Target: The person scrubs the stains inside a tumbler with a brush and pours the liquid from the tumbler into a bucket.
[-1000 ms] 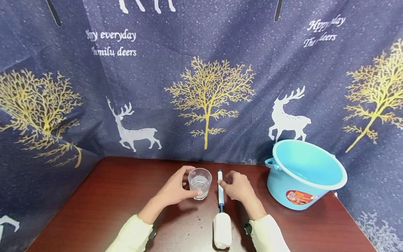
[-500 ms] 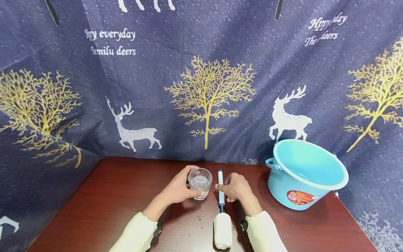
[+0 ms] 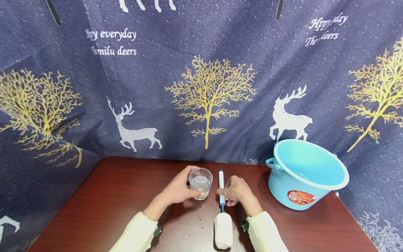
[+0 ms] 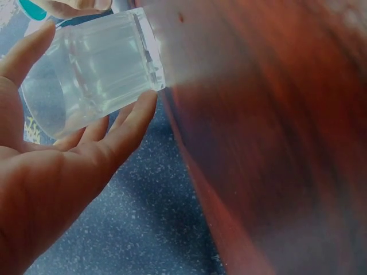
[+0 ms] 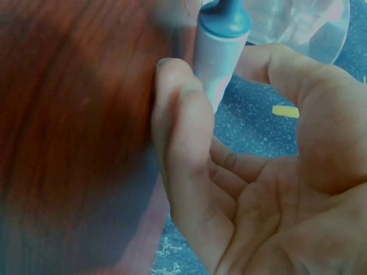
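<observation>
A clear drinking glass (image 3: 204, 178) with some clear liquid in it stands upright near the table's middle. My left hand (image 3: 178, 188) holds it from the left, thumb in front and fingers curved behind. In the left wrist view the fingers lie along the wall of the glass (image 4: 109, 63). Just right of it lies a cup brush with a white sponge head (image 3: 223, 231), its head towards me. My right hand (image 3: 238, 190) grips its pale blue handle (image 3: 221, 180) between thumb and curled fingers. The right wrist view shows the handle's blue collar (image 5: 225, 22) above these fingers.
A light blue bucket (image 3: 292, 196) with a red label stands at the table's right, close to the cloth backdrop (image 3: 151, 87) of deer and trees. Small drops (image 3: 199, 219) dot the dark red wooden table (image 3: 104, 196) between glass and brush.
My right hand has slid a little towards me along the brush handle, and its fingers have curled in. The left hand has moved only slightly at the glass, which stays in place.
</observation>
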A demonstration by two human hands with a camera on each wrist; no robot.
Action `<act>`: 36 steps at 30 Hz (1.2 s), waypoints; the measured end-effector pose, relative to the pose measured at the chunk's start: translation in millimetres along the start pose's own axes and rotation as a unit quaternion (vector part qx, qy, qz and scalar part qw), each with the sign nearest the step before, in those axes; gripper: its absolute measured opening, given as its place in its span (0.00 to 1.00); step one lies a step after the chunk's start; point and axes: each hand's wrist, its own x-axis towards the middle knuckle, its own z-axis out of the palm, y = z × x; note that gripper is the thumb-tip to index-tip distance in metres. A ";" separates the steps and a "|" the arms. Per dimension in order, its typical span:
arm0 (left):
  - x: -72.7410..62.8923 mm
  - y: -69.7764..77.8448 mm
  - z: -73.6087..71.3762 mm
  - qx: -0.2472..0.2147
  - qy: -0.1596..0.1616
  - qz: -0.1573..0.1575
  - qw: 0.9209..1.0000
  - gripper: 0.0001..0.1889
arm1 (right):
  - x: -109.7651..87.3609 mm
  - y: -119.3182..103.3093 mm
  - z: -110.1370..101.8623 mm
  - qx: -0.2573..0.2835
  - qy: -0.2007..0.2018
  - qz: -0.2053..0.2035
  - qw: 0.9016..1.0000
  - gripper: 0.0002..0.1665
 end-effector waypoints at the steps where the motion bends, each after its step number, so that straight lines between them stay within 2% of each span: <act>1: 0.0 0.3 -0.2 0.003 -0.001 -0.001 1.000 0.43 | 0.1 0.3 0.2 0.004 -0.003 -0.001 1.000 0.20; 8: 0.0 1.9 -1.0 0.016 -0.001 0.001 1.000 0.43 | 2.8 2.3 1.4 0.046 -0.013 0.000 0.999 0.15; 20: -1.7 -1.0 0.1 0.000 -0.005 0.003 1.000 0.43 | 1.7 2.2 5.5 0.110 -0.026 0.024 0.993 0.13; 28: -1.7 1.1 -1.1 0.014 -0.003 0.005 1.000 0.43 | -0.1 1.3 3.9 0.167 -0.027 0.022 0.985 0.11; 36: 0.0 -1.3 -1.1 0.024 -0.003 0.018 1.000 0.43 | 0.9 2.3 4.6 0.193 -0.034 0.023 0.980 0.09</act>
